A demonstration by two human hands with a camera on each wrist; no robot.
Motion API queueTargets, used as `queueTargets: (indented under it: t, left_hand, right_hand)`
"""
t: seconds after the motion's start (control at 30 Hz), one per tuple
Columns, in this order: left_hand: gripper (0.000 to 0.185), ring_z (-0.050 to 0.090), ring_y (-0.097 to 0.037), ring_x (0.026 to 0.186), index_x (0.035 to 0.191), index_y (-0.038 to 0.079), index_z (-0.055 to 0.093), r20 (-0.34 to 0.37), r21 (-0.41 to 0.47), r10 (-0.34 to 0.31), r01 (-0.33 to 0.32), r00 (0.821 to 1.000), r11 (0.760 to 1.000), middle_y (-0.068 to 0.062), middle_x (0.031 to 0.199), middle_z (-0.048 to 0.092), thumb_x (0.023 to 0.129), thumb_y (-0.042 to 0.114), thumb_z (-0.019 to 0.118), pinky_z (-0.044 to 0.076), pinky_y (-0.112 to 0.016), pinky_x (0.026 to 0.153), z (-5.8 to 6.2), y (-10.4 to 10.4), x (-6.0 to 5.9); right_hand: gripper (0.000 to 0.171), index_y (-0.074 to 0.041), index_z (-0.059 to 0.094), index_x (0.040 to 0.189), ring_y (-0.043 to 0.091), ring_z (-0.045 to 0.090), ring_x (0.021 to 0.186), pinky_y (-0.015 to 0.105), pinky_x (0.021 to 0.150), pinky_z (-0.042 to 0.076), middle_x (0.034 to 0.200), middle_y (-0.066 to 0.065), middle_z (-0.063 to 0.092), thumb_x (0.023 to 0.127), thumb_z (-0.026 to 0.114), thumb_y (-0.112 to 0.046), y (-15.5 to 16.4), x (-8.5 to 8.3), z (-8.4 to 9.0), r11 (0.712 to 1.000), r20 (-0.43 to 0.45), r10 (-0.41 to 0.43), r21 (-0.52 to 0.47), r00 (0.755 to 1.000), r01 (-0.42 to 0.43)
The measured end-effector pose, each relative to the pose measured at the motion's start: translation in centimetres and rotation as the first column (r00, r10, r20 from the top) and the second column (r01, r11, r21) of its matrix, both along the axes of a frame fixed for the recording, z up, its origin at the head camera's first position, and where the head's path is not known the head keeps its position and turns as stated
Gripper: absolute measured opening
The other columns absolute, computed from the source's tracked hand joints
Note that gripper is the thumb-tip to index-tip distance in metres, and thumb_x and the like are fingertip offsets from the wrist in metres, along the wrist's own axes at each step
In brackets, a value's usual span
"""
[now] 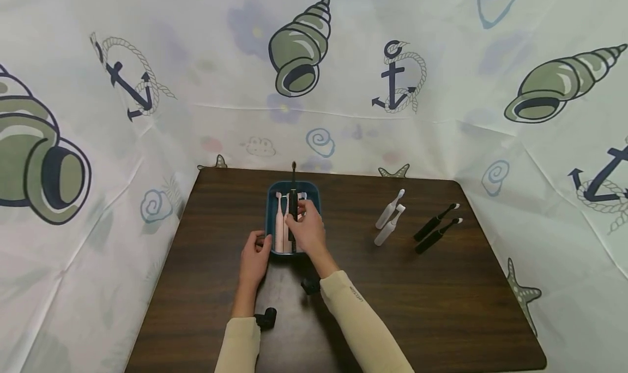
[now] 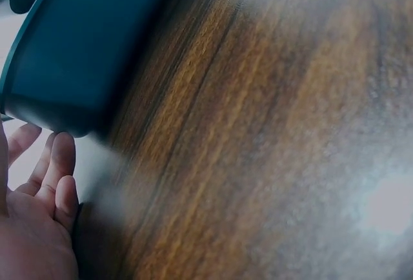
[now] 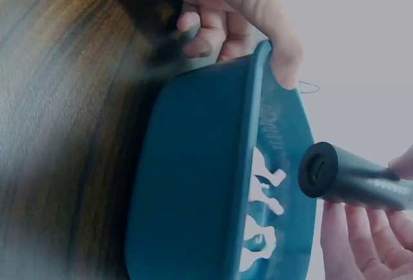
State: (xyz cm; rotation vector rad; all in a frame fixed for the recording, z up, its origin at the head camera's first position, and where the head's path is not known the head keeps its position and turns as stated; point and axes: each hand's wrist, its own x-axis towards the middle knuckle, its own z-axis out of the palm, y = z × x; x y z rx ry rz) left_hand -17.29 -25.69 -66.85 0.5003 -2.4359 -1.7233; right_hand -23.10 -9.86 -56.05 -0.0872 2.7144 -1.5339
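Note:
A dark blue tray (image 1: 269,217) with raised sides holds several pale pink toothbrushes (image 1: 279,231), heads toward the back. My left hand (image 1: 255,259) grips its near left corner; in the right wrist view the thumb (image 3: 286,60) hooks over the rim while the other fingers stay outside the wall. Above the tray, my right hand (image 1: 311,232) pinches a black electric toothbrush (image 1: 293,201) by its handle, head pointing away from me. The flat handle end (image 3: 319,170) shows in the right wrist view, raised over the rim. My right hand covers part of the tray's contents.
Two white toothbrushes (image 1: 386,233) lie to the right on the dark wooden table (image 1: 353,307). Farther right lie two black toothbrushes (image 1: 424,244), side by side. A patterned cloth (image 1: 353,133) with shells and anchors rises behind and beside the table.

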Motion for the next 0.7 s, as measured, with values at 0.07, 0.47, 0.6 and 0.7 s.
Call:
queueTargets:
  t: [0.07, 0.47, 0.6, 0.7]
  left_hand:
    - [0.045, 0.063, -0.022, 0.092, 0.14, 0.014, 0.06, -0.005, -0.001, 0.006, -0.006, 1.0, 1.0, -0.016, 0.122, 0.072, 0.11, 0.047, 0.06, 0.05, -0.033, 0.08, -0.2, 0.1, 0.0]
    - [0.044, 0.06, -0.018, 0.087, 0.139, 0.013, 0.061, -0.028, 0.012, 0.018, -0.017, 0.999, 1.0, -0.016, 0.118, 0.071, 0.11, 0.046, 0.059, 0.048, -0.033, 0.079, -0.1, 0.3, 0.1]
    - [0.044, 0.06, -0.017, 0.087, 0.139, 0.013, 0.062, -0.025, 0.009, 0.021, -0.021, 0.999, 1.0, -0.015, 0.118, 0.071, 0.11, 0.045, 0.06, 0.048, -0.032, 0.079, -0.1, 0.4, 0.1]
    - [0.044, 0.06, -0.018, 0.087, 0.139, 0.012, 0.062, -0.026, 0.013, 0.025, -0.024, 0.999, 1.0, -0.015, 0.117, 0.071, 0.11, 0.045, 0.061, 0.048, -0.032, 0.078, -0.1, 0.4, 0.1]
  right_hand:
    - [0.045, -0.017, 0.06, 0.142, 0.013, 0.065, 0.089, 0.03, 0.07, 0.053, 0.118, 0.002, 0.068, 0.101, 0.072, -0.03, 0.4, 0.0, 0.2, 0.999, -0.019, -0.021, -0.025, 1.0, 0.021]
    - [0.043, -0.019, 0.058, 0.142, 0.018, 0.064, 0.095, 0.034, 0.072, 0.057, 0.122, 0.005, 0.068, 0.102, 0.071, -0.027, 2.2, 0.6, 2.0, 0.991, -0.1, -0.029, -0.131, 0.995, 0.015]
    - [0.044, -0.019, 0.058, 0.143, 0.019, 0.064, 0.097, 0.036, 0.072, 0.059, 0.122, 0.005, 0.067, 0.102, 0.071, -0.026, 2.8, 0.8, 2.4, 0.988, -0.116, -0.046, -0.154, 0.992, 0.028]
    - [0.043, -0.02, 0.059, 0.143, 0.021, 0.064, 0.099, 0.036, 0.073, 0.058, 0.123, 0.005, 0.068, 0.102, 0.071, -0.025, 3.3, 0.8, 2.7, 0.985, -0.142, -0.061, -0.17, 0.988, 0.036]
